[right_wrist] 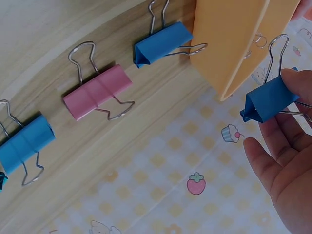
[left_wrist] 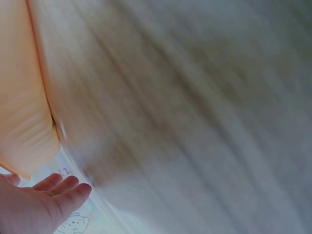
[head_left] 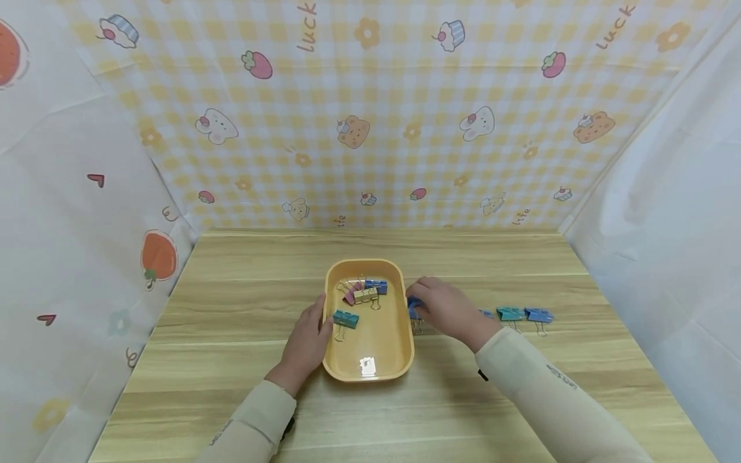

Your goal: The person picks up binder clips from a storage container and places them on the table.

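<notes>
Blue binder clip (right_wrist: 265,102) is being held at the right rim of the yellow tray (head_left: 382,344), mid-tabletop (head_left: 220,334), the right hand's (head_left: 440,305) fingers (right_wrist: 278,134) closing on one end of its body, presumably keeping the wire handles (right_wrist: 279,35) free. Over at the tray's left wall, the left hand (head_left: 305,341) is resting, fingers nearly straight, touching rather than gripping, apparently steadying it. Four loose clips (head_left: 365,295) are lying inside! Toward the tabletop's right edge, a row is stretching out, pink clip (right_wrist: 97,92) and teal clip (head_left: 510,314) among blue ones (right_wrist: 163,45), the spacing probably making each easier to pinch.
</notes>
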`<state>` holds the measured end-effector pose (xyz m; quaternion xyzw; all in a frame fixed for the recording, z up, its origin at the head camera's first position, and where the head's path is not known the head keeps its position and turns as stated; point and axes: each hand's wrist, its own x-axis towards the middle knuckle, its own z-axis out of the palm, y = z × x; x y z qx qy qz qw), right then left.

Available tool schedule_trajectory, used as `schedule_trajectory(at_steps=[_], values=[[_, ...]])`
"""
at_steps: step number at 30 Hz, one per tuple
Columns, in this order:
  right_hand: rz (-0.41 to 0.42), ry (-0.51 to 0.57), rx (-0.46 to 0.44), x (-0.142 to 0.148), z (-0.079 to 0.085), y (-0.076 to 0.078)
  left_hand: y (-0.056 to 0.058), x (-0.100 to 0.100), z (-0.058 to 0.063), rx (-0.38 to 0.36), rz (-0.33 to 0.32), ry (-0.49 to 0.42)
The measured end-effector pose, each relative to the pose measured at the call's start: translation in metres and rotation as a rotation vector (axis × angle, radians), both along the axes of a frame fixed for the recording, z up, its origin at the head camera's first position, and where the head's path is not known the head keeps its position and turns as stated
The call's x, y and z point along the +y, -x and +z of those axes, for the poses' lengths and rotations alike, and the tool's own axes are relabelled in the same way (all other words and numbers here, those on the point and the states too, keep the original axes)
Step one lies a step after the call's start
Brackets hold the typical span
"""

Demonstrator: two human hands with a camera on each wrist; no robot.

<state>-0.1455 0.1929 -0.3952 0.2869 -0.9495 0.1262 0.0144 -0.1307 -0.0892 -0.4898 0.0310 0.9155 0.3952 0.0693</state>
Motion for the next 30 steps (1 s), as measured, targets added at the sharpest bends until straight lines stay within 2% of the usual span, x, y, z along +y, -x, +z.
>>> schedule_trajectory(at_steps=[18,30], values=[[-0.018,-0.009,-0.001,0.018,-0.013,-0.014,-0.003,0.0,0.003,-0.015,0.004,-0.021],[-0.032,-0.008,-0.031,0.024,-0.024,-0.017,-0.001,0.001,0.005,0.018,-0.007,-0.014]])
